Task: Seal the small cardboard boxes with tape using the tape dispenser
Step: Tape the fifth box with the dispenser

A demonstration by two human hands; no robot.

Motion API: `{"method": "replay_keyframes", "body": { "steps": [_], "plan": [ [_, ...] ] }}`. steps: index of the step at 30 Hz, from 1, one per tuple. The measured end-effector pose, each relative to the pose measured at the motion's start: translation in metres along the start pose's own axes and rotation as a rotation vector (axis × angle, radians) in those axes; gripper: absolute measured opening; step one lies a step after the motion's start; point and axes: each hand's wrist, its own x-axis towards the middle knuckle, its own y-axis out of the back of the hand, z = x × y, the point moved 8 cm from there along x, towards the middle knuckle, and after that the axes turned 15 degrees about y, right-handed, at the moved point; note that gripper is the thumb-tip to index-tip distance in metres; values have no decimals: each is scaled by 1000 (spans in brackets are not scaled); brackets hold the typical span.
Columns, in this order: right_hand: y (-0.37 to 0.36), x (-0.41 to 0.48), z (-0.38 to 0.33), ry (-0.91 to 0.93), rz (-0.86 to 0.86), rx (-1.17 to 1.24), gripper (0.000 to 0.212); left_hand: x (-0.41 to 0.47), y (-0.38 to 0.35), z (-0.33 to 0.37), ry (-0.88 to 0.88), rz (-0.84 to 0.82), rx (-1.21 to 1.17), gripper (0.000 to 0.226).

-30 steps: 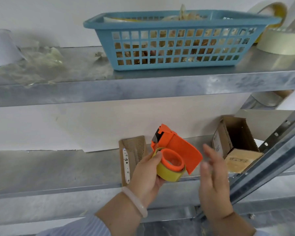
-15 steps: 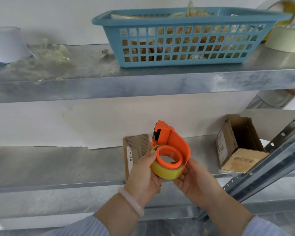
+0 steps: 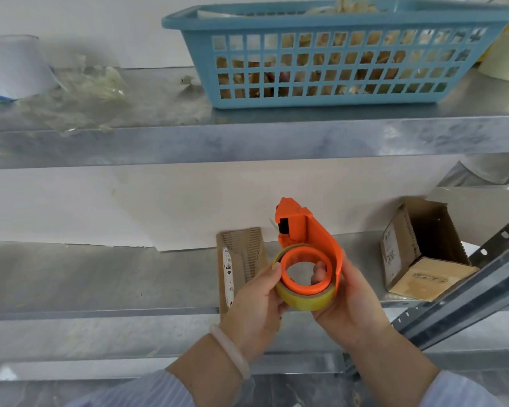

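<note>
An orange tape dispenser (image 3: 299, 230) with a yellowish roll of tape (image 3: 304, 299) is held up in front of the lower metal shelf. My left hand (image 3: 254, 306) grips the roll's left side, thumb on its rim. My right hand (image 3: 350, 304) cups the dispenser from the right and below, a fingertip showing inside the orange core. A flat cardboard piece with a white label strip (image 3: 238, 259) stands just behind my left hand. A small open cardboard box (image 3: 417, 248) lies on its side at the right of the same shelf.
The upper shelf (image 3: 247, 139) carries a blue plastic basket (image 3: 329, 54) with brownish contents, crumpled clear plastic (image 3: 80, 95) and a white roll (image 3: 12, 69) at the left. A pale tape roll (image 3: 506, 60) sits at the far right. A slanted metal rack beam (image 3: 467, 295) crosses the lower right.
My right hand came in from open beside the dispenser and now cups it from the right. The dispenser turned more upright. The view has shifted slightly left.
</note>
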Motion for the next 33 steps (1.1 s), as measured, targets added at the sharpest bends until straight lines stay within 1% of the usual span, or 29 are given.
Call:
{"method": "replay_keyframes", "body": {
  "steps": [2,4,5,7,8,9,10,12,15,16,17,19,21,23,25,28,30,33],
  "plan": [
    [1,3,-5,6,-22,-26,33,1,2,-2,44,-20,9,43],
    [-1,4,-13,32,-107,-60,26,3,7,1,76,-10,8,39],
    [-3,5,-16,45,-168,-75,32,4,10,6,79,6,-13,37],
    [-3,6,-22,48,-292,-151,73,5,21,18,96,79,-104,39],
    [-4,6,-26,54,-345,-219,86,6,27,24,114,118,-138,42],
    [-5,5,-30,55,-401,-293,92,5,33,31,134,144,-145,46],
    [-7,4,-33,46,-450,-356,92,4,37,37,159,156,-125,51],
    [-12,3,-41,33,-498,-471,81,1,42,45,220,144,-57,51],
    [-18,4,-51,25,-583,-694,56,-4,47,45,282,162,55,34],
    [-21,4,-53,26,-616,-752,52,-4,49,43,288,176,87,30],
    [-24,5,-55,28,-653,-805,52,-5,50,42,285,185,112,25],
    [-29,5,-57,44,-718,-915,57,-6,52,42,256,199,153,17],
    [-33,5,-57,74,-749,-993,58,-7,55,43,190,239,241,18],
    [-36,4,-56,95,-787,-1037,56,-13,58,46,103,327,380,21],
    [-37,2,-52,102,-853,-1086,48,-19,60,45,32,399,471,23],
    [-36,-3,-48,71,-933,-1139,26,-29,70,33,-10,476,484,25],
    [-33,-7,-44,28,-993,-1180,24,-36,76,21,-19,510,452,27],
    [-31,-11,-42,-13,-1021,-1230,22,-44,81,10,-44,554,440,20]
  ]
}}
